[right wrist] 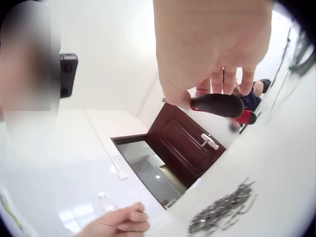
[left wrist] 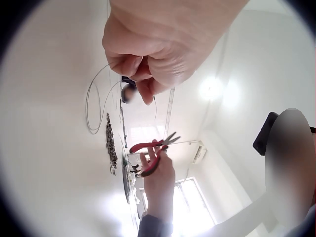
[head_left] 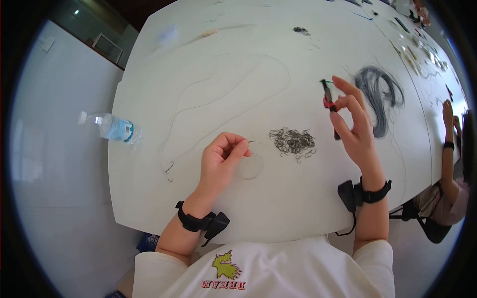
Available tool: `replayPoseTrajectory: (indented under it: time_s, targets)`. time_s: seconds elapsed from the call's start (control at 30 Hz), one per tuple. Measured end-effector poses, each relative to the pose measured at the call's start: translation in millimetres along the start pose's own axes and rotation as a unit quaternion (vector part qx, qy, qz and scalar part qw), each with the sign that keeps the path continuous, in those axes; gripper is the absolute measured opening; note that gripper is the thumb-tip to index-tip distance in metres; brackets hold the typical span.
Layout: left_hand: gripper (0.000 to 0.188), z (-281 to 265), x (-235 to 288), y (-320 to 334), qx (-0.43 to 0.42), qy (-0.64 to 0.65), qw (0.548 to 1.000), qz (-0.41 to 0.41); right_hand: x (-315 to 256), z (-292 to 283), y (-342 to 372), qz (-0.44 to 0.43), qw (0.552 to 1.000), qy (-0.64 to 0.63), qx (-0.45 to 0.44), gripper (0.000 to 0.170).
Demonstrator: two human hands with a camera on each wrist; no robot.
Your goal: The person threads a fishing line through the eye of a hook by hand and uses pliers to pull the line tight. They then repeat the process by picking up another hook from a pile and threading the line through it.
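My left hand (head_left: 223, 154) pinches a fish hook between thumb and forefinger; only its dark tip end shows, the rest hidden by the fingers. Thin clear fishing line (head_left: 262, 166) runs from these fingertips and hangs in a loop, also visible in the left wrist view (left wrist: 88, 106). Raised over the table on the other side, my right hand (head_left: 355, 124) holds small pliers (left wrist: 157, 148) with red and black handles, their jaws apart. Between the hands lies a pile of dark fish hooks (head_left: 292, 142) on the white table.
A bundle of dark grey line (head_left: 377, 94) lies right of the pliers. Two tied hooks (head_left: 169, 171) and long line strands lie at left, near a water bottle (head_left: 117, 128) on its side. A small dark clump (head_left: 300, 30) sits farther back. Another person's arm (head_left: 448, 149) is at far right.
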State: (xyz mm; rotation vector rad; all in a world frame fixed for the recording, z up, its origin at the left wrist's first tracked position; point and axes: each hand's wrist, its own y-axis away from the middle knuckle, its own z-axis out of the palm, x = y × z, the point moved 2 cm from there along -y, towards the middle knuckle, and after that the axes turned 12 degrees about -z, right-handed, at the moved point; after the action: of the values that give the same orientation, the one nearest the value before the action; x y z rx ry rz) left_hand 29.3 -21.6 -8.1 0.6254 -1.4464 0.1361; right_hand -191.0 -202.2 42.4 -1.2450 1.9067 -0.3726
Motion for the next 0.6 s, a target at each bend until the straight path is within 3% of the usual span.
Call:
replayPoseTrajectory:
  time_s: [0.03,0.07,0.1,0.13,0.2,0.23,0.27,0.33,0.37,0.4,0.43,0.47,0.5,0.53,0.6]
  targets:
    - [0.011,-0.3,-1.5,-1.1,-0.001,-0.002,1.000,0.010,-2.0,3.6,3.1,0.061,0.975,-0.212,0.019,0.007]
    - [0.011,-1.0,-2.2,-1.4,0.004,0.000,1.000,0.011,-3.9,7.3,5.8,0.120,0.903,-0.411,0.035,0.010]
    - [0.010,-1.2,-2.8,-1.7,0.002,-0.008,1.000,0.014,-11.3,9.7,2.7,0.133,0.870,-0.473,0.037,0.019]
    - [0.010,1.0,-2.6,-1.5,0.000,-0.017,1.000,0.014,-13.6,9.8,3.2,0.133,0.869,-0.476,0.034,0.019]
    - [0.009,1.9,-2.5,-1.3,0.001,-0.012,1.000,0.015,-19.4,15.2,6.8,0.206,0.733,-0.647,0.038,0.023]
    - [0.009,1.5,-2.3,-1.2,0.000,-0.009,1.000,0.018,-21.6,19.0,8.8,0.249,0.704,-0.664,0.047,0.027]
    - [0.009,1.2,-2.8,-1.4,0.002,-0.008,1.000,0.017,-21.7,19.9,9.9,0.249,0.703,-0.665,0.045,0.027]
    - [0.009,0.8,-3.2,-1.8,-0.003,-0.011,1.000,0.019,-22.1,23.8,13.7,0.267,0.779,-0.563,-0.065,0.029]
    - [0.009,1.2,-2.8,-1.8,-0.002,-0.010,1.000,0.019,-25.4,27.4,15.2,0.273,0.815,-0.506,-0.070,0.023]
    - [0.009,1.9,-1.5,-1.3,-0.002,-0.009,1.000,0.019,-30.1,28.3,14.7,0.273,0.815,-0.507,-0.072,0.023]
    - [0.009,2.2,-0.8,-0.7,-0.003,-0.008,1.000,0.019,-36.0,26.0,11.8,0.186,0.914,-0.337,-0.130,0.021]
    - [0.009,2.2,-0.6,-0.5,-0.002,-0.007,1.000,0.017,-41.3,24.9,10.0,0.089,0.968,-0.150,-0.182,0.024]
    - [0.009,1.8,-0.4,-0.5,-0.002,-0.016,1.000,0.019,-38.5,34.4,16.1,0.032,0.983,-0.148,-0.106,0.032]
    - [0.009,1.8,-0.1,-0.4,-0.003,-0.025,0.999,0.020,-38.0,34.8,15.5,0.033,0.983,-0.148,-0.106,0.032]
    - [0.009,2.9,1.1,0.6,-0.001,-0.022,1.000,0.020,-40.6,33.7,12.0,-0.091,0.990,-0.043,-0.096,0.032]
